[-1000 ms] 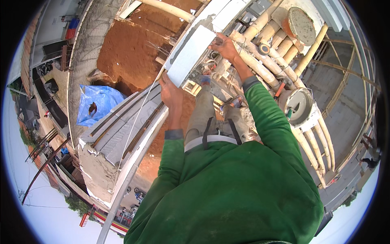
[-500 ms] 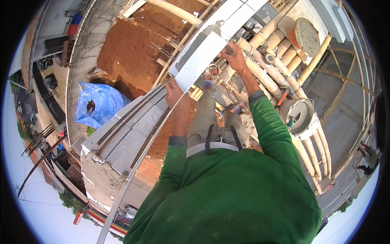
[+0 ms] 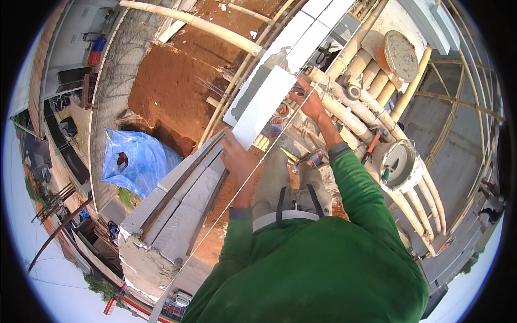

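A pale lightweight concrete block (image 3: 265, 106) lies slanted between my hands, beside a strip of wet grey mortar (image 3: 252, 92) on top of the block wall (image 3: 308, 36). My left hand (image 3: 237, 155) grips its lower-left end, with the thumb against the end face. At the opposite end, my right hand (image 3: 310, 101) has its fingers curled on the block's edge. How far the fingers reach underneath is hidden. A taut string line (image 3: 253, 168) runs diagonally past the block and crosses in front of my right hand.
Bamboo scaffold poles (image 3: 344, 110) lie to the right, carrying a bucket of mortar (image 3: 399, 56), a roll of tape (image 3: 353, 92) and a bucket with a tool inside (image 3: 396, 164). At left are a blue tarp (image 3: 142, 161) and a wall corner with metal bars (image 3: 180, 185). Reddish soil (image 3: 167, 91) lies below.
Both hands have drawn the block slightly toward me and lower, away from the string line. More of its end shows near my left hand. The view has shifted a little too.
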The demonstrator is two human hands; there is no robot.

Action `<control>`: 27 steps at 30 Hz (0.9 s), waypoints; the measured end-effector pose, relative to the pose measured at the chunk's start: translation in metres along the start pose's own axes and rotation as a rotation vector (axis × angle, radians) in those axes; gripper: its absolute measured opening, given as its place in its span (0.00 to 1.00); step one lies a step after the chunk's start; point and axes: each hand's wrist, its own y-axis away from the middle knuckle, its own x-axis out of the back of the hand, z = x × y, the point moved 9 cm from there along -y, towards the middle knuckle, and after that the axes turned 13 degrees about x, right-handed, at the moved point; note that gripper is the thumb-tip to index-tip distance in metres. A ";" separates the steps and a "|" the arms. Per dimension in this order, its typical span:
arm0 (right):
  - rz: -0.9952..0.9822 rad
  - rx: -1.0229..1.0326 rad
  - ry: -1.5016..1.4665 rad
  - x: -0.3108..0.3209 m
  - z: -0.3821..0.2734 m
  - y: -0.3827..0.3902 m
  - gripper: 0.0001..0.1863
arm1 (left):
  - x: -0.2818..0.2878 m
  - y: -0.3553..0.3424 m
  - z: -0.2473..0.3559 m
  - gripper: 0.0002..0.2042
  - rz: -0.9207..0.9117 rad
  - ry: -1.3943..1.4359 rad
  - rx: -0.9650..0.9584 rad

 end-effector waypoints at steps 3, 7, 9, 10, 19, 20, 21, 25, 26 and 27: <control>-0.007 -0.020 -0.013 0.000 0.004 -0.001 0.42 | 0.001 -0.001 0.001 0.45 0.021 0.019 -0.005; -0.025 0.001 0.064 0.001 0.001 -0.003 0.43 | -0.002 -0.003 -0.002 0.47 -0.007 0.024 0.011; -0.029 -0.061 0.055 0.001 0.002 -0.002 0.43 | -0.005 -0.004 -0.004 0.47 -0.022 -0.001 0.025; -0.019 -0.096 0.075 0.002 0.002 -0.001 0.36 | -0.005 -0.005 -0.004 0.48 -0.013 0.001 0.019; 0.188 -0.163 0.308 0.010 -0.009 0.071 0.33 | -0.002 0.002 0.002 0.52 0.142 -0.148 -0.051; 0.220 -0.214 0.323 0.011 0.002 0.096 0.31 | -0.004 0.002 0.003 0.53 0.123 -0.144 -0.057; 0.271 -0.282 0.341 0.017 0.015 0.126 0.30 | -0.007 0.001 0.002 0.54 0.095 -0.198 -0.060; 0.620 -0.450 0.860 0.093 0.038 0.241 0.25 | -0.013 -0.003 0.005 0.62 -0.006 -0.258 -0.036; 0.702 -0.495 0.948 0.113 0.044 0.266 0.25 | -0.014 -0.004 0.003 0.63 -0.030 -0.250 -0.023; 0.760 -0.638 1.098 0.135 0.053 0.292 0.26 | -0.014 -0.006 0.001 0.65 -0.030 -0.244 -0.009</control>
